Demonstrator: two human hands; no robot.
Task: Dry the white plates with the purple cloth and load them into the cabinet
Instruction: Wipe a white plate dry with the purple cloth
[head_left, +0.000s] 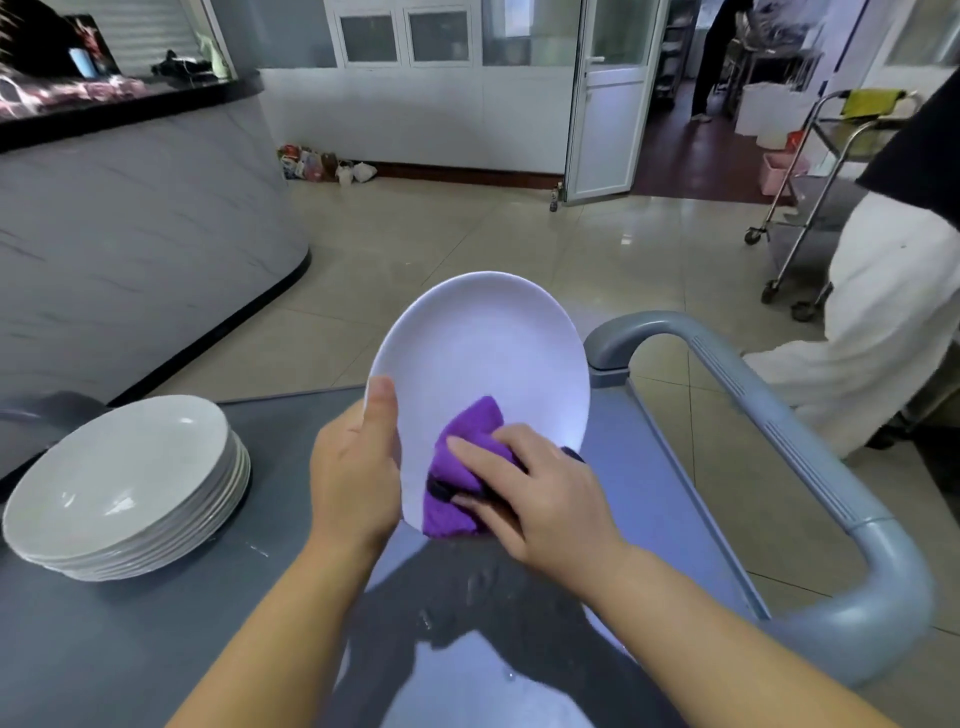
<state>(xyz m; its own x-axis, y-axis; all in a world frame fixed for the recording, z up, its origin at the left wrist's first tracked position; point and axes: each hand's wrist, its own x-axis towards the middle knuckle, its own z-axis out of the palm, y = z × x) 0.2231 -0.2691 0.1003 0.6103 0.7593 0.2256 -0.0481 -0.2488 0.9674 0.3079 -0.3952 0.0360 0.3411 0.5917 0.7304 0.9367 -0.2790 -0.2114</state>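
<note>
A white plate (483, 353) is held tilted above the grey cart top (104, 649). My left hand (353, 478) grips its left rim, thumb on the inner face. My right hand (530, 493) presses the bunched purple cloth (462, 457) against the plate's lower inside, fingers curled over it. A stack of several white plates (124, 488) sits on the cart at the left. No cabinet is identifiable in view.
The cart's grey handle (779, 431) curves along the right. A person in white trousers (883, 332) stands at the right beside a metal trolley (810, 208). A curved grey counter (130, 234) rises at the left, with tiled floor beyond.
</note>
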